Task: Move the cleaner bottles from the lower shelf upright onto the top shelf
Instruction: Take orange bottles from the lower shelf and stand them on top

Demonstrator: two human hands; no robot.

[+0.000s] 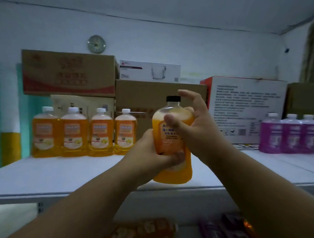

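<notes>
Both hands grip orange bottle (172, 138), left hand (150, 155) low, right hand (192, 124) high. Bottle upright over top shelf (75, 172) near edge; free spot right of orange row (83, 132)

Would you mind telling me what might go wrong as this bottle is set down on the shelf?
1. The bottle is held near the shelf front edge; set down there, it might tip off.
2. The right hand grips only its shoulder, so it could slip.
3. Sliding it left might knock the orange row.

I see held bottle (172, 138) orange, cap black; four shelved bottles (83, 132) orange, caps white; three bottles (289, 135) purple
</notes>
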